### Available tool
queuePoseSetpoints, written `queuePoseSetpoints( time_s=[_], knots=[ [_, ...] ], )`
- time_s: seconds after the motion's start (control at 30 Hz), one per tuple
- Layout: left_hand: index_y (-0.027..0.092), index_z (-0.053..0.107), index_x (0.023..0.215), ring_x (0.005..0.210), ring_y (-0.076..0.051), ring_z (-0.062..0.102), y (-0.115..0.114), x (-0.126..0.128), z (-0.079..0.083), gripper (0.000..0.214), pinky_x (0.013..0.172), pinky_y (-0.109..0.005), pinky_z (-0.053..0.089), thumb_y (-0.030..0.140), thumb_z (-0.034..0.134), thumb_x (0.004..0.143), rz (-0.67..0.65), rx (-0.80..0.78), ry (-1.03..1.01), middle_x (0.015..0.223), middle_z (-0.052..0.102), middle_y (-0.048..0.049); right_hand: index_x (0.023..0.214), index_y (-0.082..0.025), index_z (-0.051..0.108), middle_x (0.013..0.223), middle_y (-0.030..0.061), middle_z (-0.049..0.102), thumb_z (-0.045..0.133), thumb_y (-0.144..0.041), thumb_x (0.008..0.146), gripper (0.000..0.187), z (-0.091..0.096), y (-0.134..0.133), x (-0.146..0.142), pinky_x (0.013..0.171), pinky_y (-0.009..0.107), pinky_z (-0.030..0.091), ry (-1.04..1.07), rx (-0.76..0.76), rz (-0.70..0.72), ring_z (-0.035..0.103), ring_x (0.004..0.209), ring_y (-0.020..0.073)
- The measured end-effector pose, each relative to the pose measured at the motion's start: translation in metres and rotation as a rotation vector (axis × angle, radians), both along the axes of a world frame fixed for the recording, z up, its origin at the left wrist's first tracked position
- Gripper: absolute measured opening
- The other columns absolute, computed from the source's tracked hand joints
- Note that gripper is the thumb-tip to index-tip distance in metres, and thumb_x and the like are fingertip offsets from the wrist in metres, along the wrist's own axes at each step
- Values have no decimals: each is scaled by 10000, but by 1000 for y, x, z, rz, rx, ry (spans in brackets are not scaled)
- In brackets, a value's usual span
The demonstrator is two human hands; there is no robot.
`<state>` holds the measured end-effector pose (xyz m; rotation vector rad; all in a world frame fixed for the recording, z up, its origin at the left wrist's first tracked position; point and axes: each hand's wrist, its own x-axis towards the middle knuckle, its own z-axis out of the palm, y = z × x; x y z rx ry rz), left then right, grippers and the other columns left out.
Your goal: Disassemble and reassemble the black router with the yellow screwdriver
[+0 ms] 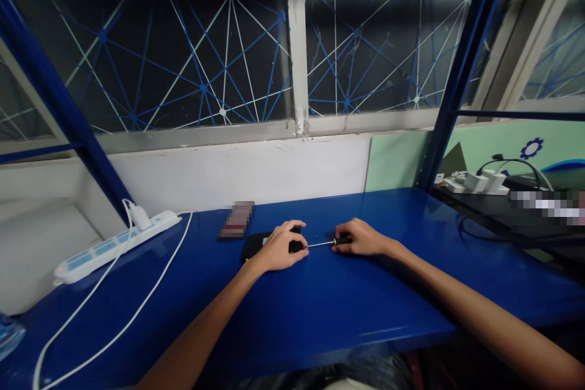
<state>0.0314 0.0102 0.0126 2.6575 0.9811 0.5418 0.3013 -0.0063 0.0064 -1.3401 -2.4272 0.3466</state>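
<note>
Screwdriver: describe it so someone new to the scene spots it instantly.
On the blue table, find the two hands near the middle. The right hand holds the screwdriver, its shaft pointing toward the left hand. Unlike the flat black object partly hidden by the left hand, it is slim, with a bright metal shaft and yellow on its dark handle.

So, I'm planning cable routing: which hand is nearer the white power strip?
Left. The left hand is over the black device, right of the power strip; the right hand, holding the screwdriver, is farther right.
</note>
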Motion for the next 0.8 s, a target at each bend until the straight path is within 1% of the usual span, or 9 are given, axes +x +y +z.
queuePoseSetpoints(
  time_s=[0.1,0.23,0.4,0.47,0.53,0.6,0.63,0.73,0.8],
  knots=[
    [239,724,847,1243,-307,458,0,0,0,188,1011,-499,387,382,602,857,0,2,-28,1356,488,-58,792,-181,672,590,-27,537,665,-451,760,272,-1,1,1,506,231,248,-3,5,0,419,515,103],
    [228,728,808,1146,-276,548,4,2,0,234,992,-455,422,377,564,884,31,-38,-103,1285,549,-62,746,-175,666,554,-34,497,646,-468,773,296,0,4,4,499,237,228,2,-2,-17,390,500,99],
    [226,729,801,1042,-250,606,7,6,-2,208,954,-415,458,371,596,869,73,-47,-184,1213,602,-56,698,-162,643,542,-36,476,612,-484,797,338,6,6,13,504,246,219,36,29,-44,353,499,95],
    [245,730,896,1069,-249,592,5,7,-3,200,972,-413,444,376,581,883,79,-18,-180,1211,605,-54,687,-160,636,537,-34,468,595,-495,807,358,9,7,16,506,251,216,47,42,-64,337,501,96],
    [290,670,1125,1143,-268,551,2,8,-3,281,994,-440,422,410,545,904,87,-10,-132,1271,573,-59,673,-161,628,530,-34,454,583,-506,811,375,12,8,20,506,256,209,49,54,-83,325,506,99],
    [345,498,1343,1227,-307,487,0,7,0,460,1001,-492,404,472,529,902,106,-36,-52,1368,503,-72,667,-163,620,526,-36,441,578,-508,815,377,13,8,23,507,259,204,45,61,-92,322,507,100],
    [366,415,1400,1256,-331,457,-1,6,2,548,997,-520,398,508,540,885,113,-55,-9,1411,461,-80,667,-165,616,525,-37,436,577,-506,816,374,13,8,24,507,260,202,43,63,-93,323,506,99],
    [378,322,1446,1278,-362,427,2,-2,9,736,1001,-541,384,566,622,802,84,-96,74,1442,419,-96,656,-168,598,523,-40,421,576,-499,821,371,13,9,25,507,261,197,33,75,-95,315,502,97],
    [371,354,1433,1243,-350,466,8,-10,15,752,990,-517,403,529,668,768,69,-126,103,1401,457,-94,641,-168,586,525,-39,418,581,-496,818,373,12,9,25,506,261,190,21,84,-97,307,502,95]
  ],
)
